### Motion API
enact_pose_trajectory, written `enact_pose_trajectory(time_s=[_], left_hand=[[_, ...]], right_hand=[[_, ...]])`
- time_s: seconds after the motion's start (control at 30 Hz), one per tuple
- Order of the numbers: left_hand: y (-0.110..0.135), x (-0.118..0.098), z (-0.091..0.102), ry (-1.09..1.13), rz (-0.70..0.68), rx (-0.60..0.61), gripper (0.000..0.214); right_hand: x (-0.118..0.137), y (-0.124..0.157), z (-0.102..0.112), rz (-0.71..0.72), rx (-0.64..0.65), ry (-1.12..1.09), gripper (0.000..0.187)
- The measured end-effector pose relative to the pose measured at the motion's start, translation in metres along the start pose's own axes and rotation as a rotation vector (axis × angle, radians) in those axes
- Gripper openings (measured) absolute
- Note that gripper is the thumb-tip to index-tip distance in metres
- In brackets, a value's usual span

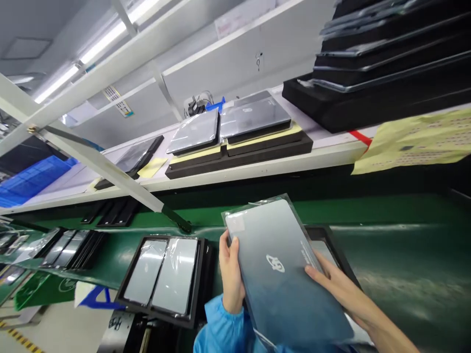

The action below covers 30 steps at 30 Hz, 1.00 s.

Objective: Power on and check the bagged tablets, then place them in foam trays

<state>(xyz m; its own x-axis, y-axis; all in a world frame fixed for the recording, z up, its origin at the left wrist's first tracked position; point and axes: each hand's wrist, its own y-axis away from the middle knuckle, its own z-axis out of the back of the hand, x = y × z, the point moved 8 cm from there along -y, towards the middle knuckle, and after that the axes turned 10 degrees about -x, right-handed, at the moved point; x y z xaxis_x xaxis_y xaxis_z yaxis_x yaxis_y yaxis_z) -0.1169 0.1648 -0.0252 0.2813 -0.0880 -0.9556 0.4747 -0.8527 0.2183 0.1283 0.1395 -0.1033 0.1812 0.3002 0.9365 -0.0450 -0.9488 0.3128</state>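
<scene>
Between my hands is a flat blue-grey tablet-like panel (272,294) with a white logo, inside a clear plastic sleeve that sticks out past its top edge. My left hand (232,269) grips its left edge, thumb on the near face. On the opposite edge, my right hand (338,287) is closed with the thumb over the face and the other fingers partly hidden. Behind the panel, a black tray (336,245) with a pale panel in it is mostly covered. To the left stands another black tray (198,284) holding two film-wrapped panels (174,274) side by side.
A white shelf (257,169) crosses above the green bench (405,255), bearing wrapped panels (253,115) on black foam. Black foam with wrapped sheets is stacked (382,63) at upper right. Yellow paper (415,142) hangs over the shelf edge. A white diagonal post (106,171) stands left.
</scene>
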Motion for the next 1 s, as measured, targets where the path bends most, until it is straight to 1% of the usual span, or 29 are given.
enact_pose_trajectory(time_s=[0.03, 0.07, 0.13, 0.2, 0.27, 0.3, 0.33, 0.4, 0.47, 0.5, 0.53, 0.6, 0.67, 0.7, 0.77, 0.83, 0.9, 0.93, 1.0], left_hand=[[-0.009, 0.01, 0.0, -0.043, 0.021, 0.042, 0.054], [-0.019, 0.022, 0.001, -0.083, 0.047, 0.091, 0.053], [-0.036, 0.055, 0.009, -0.153, 0.11, 0.17, 0.058], [-0.052, 0.089, 0.026, -0.215, 0.155, 0.162, 0.07], [-0.066, 0.117, 0.048, -0.275, 0.158, 0.082, 0.073], [-0.071, 0.129, 0.059, -0.308, 0.149, 0.033, 0.072], [-0.077, 0.139, 0.07, -0.345, 0.136, -0.014, 0.068], [-0.086, 0.154, 0.087, -0.428, 0.1, -0.092, 0.058], [-0.097, 0.164, 0.096, -0.52, 0.058, -0.128, 0.047], [-0.102, 0.167, 0.097, -0.568, 0.037, -0.131, 0.042], [-0.106, 0.169, 0.096, -0.62, 0.017, -0.126, 0.038], [-0.113, 0.169, 0.088, -0.72, -0.034, -0.1, 0.039], [-0.11, 0.167, 0.072, -0.803, -0.117, -0.057, 0.053], [-0.104, 0.167, 0.062, -0.836, -0.166, -0.025, 0.06], [-0.082, 0.173, 0.037, -0.878, -0.255, 0.074, 0.069], [-0.052, 0.189, 0.015, -0.894, -0.295, 0.198, 0.068], [-0.023, 0.21, 0.0, -0.887, -0.271, 0.301, 0.063], [-0.012, 0.22, -0.004, -0.876, -0.244, 0.336, 0.062], [-0.001, 0.231, -0.013, -0.838, -0.193, 0.39, 0.063]], right_hand=[[-0.013, 0.004, -0.011, -0.034, 0.041, -0.015, 0.081], [-0.023, 0.006, -0.019, -0.025, 0.036, -0.01, 0.078], [-0.04, 0.001, -0.033, 0.07, -0.028, 0.051, 0.077], [-0.062, -0.009, -0.043, 0.127, -0.074, 0.117, 0.078], [-0.087, -0.02, -0.04, 0.126, -0.091, 0.187, 0.072], [-0.099, -0.026, -0.031, 0.121, -0.114, 0.237, 0.065], [-0.109, -0.03, -0.017, 0.114, -0.157, 0.299, 0.057], [-0.124, -0.034, 0.024, 0.089, -0.291, 0.451, 0.045], [-0.133, -0.031, 0.066, 0.049, -0.427, 0.609, 0.042], [-0.138, -0.029, 0.082, 0.024, -0.474, 0.68, 0.044], [-0.142, -0.028, 0.095, -0.003, -0.505, 0.741, 0.047], [-0.151, -0.028, 0.107, -0.057, -0.536, 0.834, 0.053], [-0.158, -0.034, 0.11, -0.116, -0.549, 0.885, 0.057], [-0.161, -0.038, 0.111, -0.149, -0.552, 0.892, 0.057], [-0.164, -0.047, 0.114, -0.218, -0.555, 0.873, 0.052], [-0.163, -0.054, 0.119, -0.278, -0.537, 0.804, 0.04], [-0.159, -0.056, 0.122, -0.299, -0.491, 0.684, 0.028], [-0.154, -0.054, 0.121, -0.289, -0.465, 0.611, 0.026], [-0.14, -0.047, 0.114, -0.232, -0.418, 0.464, 0.03]])
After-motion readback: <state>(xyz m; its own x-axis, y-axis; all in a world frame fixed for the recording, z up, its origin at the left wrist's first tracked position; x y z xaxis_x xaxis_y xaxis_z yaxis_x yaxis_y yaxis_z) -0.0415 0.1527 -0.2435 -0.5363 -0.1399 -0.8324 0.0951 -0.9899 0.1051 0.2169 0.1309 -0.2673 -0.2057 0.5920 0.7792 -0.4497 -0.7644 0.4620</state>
